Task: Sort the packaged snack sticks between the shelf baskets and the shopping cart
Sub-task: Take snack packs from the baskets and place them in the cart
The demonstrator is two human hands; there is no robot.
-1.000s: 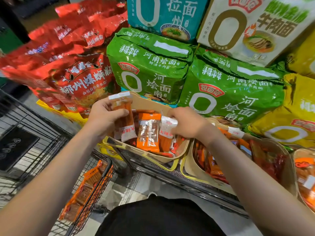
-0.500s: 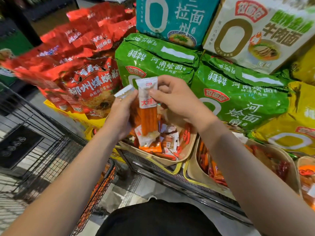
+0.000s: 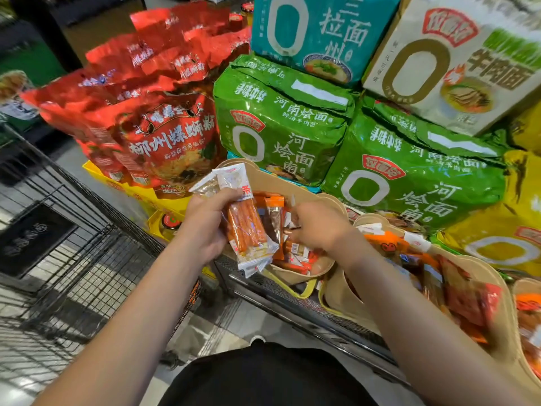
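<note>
Two snack packets (image 3: 246,221) in left hand (image 3: 205,227), three baskets (image 3: 292,183).

Head view looks forward and down, close over the shelf baskets (image 3: 295,187), cart (image 3: 96,268) left, edges probably warped.

Place: a grocery shop aisle.
Stock: stacked green noodle multipacks (image 3: 281,124), red noodle bags (image 3: 164,136), and teal and cream noodle packs above.
Display: beige shelf baskets (image 3: 483,276) of packaged snack sticks on a wire shelf.
Cart: black wire shopping cart (image 3: 96,259) at left.
</note>
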